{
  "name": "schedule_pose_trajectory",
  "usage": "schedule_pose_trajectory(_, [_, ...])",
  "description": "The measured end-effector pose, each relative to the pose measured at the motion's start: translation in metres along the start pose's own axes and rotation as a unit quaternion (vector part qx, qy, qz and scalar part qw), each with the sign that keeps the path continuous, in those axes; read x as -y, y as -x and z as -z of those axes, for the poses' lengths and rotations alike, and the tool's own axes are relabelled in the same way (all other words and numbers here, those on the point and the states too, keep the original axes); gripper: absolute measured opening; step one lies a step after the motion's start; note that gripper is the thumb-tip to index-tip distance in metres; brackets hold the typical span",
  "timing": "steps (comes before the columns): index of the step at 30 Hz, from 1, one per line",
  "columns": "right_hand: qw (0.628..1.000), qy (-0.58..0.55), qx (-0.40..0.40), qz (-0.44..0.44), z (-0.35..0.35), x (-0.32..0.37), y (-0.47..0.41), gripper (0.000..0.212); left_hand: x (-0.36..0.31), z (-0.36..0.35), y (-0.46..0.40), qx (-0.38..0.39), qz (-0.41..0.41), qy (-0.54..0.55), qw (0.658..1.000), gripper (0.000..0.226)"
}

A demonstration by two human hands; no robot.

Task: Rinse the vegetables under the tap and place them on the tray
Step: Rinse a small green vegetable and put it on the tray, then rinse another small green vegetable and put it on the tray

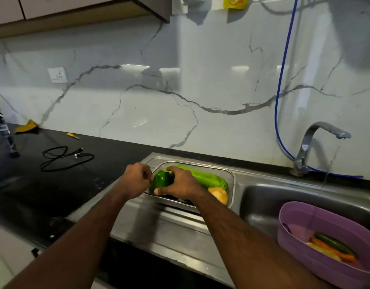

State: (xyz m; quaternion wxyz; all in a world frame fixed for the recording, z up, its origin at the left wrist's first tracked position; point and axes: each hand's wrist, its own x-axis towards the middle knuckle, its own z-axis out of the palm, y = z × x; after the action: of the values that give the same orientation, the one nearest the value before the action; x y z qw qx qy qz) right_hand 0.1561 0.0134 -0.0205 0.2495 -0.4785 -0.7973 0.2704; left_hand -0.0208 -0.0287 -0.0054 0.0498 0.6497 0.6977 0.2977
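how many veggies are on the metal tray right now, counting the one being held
3 that show: a green capsicum gripped by the right hand at the tray's left end, a long pale green gourd along the back, a yellow-orange piece at right. The arms may hide more.

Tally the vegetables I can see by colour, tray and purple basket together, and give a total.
Green: 3, the capsicum held over the steel tray, the long gourd in the tray, the slim one in the purple basket
Orange: 2, one in the tray, one carrot in the basket
Yellow: 1, in the basket
Total: 6
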Motion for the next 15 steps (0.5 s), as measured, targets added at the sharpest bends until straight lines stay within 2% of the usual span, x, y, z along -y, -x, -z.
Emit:
schedule_pose_trajectory(3, [0.999, -0.003, -0.033, -0.002, 0.013, -0.006, 0.002, 0.088, -0.019, 0.000, -0.008, -0.011, -0.004, -0.003, 1.000, 0.015])
schedule_pose_trajectory(7, [0.996, 0.002, -0.089, -0.011, 0.044, -0.025, 0.010, 0.052, -0.050, -0.002, -0.016, -0.052, -0.004, -0.017, 0.999, 0.018])
schedule_pose_trajectory(10, [0.994, 0.014, -0.109, -0.015, 0.068, -0.043, 0.018, 0.039, -0.080, -0.009, -0.021, -0.077, -0.015, -0.005, 0.997, 0.024])
schedule_pose_trajectory(15, [0.988, 0.010, -0.144, -0.052, 0.108, -0.082, 0.037, 0.027, -0.143, -0.044, -0.025, -0.031, -0.093, 0.028, 0.995, 0.007])
